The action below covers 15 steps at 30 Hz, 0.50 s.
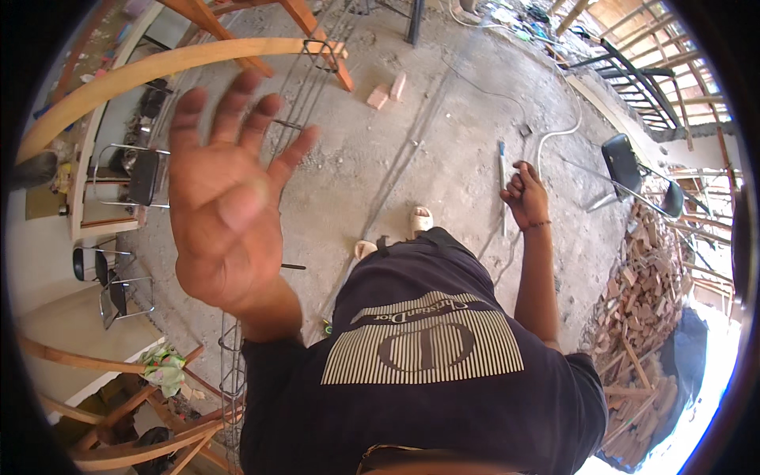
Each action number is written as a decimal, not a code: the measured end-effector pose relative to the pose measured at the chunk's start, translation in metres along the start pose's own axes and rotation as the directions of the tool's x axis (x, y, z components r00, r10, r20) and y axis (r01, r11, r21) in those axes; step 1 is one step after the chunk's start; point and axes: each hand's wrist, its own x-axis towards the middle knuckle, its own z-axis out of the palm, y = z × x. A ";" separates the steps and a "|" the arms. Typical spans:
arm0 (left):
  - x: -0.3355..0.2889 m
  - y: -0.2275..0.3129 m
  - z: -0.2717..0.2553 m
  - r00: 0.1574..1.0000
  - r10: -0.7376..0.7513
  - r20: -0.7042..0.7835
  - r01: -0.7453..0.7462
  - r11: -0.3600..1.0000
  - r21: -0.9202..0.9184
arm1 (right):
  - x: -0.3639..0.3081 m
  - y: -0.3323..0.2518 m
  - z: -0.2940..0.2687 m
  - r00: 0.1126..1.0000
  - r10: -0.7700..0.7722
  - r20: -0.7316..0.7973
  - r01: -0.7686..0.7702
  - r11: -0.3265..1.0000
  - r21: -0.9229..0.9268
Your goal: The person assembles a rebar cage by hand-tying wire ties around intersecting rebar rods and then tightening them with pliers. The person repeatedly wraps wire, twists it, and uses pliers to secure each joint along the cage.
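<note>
My left hand [226, 198] is raised close to the head camera, palm showing and fingers spread, with nothing in it. Behind it runs a long cage of thin steel bars with wire stirrups [321, 54], partly hidden by the hand and arm. My right hand [526, 198] is held out on the right, its fingers curled in toward the thumb; what they hold, if anything, does not show. Just beside its fingertips appears a thin pale rod with a blue end [501, 152]. Whether the fingers touch this rod, I cannot tell.
Wooden trestle beams [182, 59] stand at the far left. Folding chairs [142, 178] line the left side, and another chair [621, 162] stands on the right. Broken bricks [641, 273] are heaped at right. Brick pieces [378, 96] and a pale hose [558, 132] lie on the concrete floor [443, 150].
</note>
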 end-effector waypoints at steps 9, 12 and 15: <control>0.006 0.002 0.017 0.964 -0.033 0.265 -0.017 0.983 0.185 | 0.025 0.026 0.005 0.990 0.097 0.100 -0.098 0.995 -0.003; -0.001 -0.022 0.025 0.965 0.236 -0.118 -0.167 0.893 0.418 | 0.030 0.037 0.014 0.990 0.134 0.055 -0.134 0.991 0.004; -0.007 -0.019 0.014 0.880 0.470 -0.077 -0.339 0.731 0.592 | 0.032 0.048 0.017 0.985 0.165 0.058 -0.164 0.986 -0.023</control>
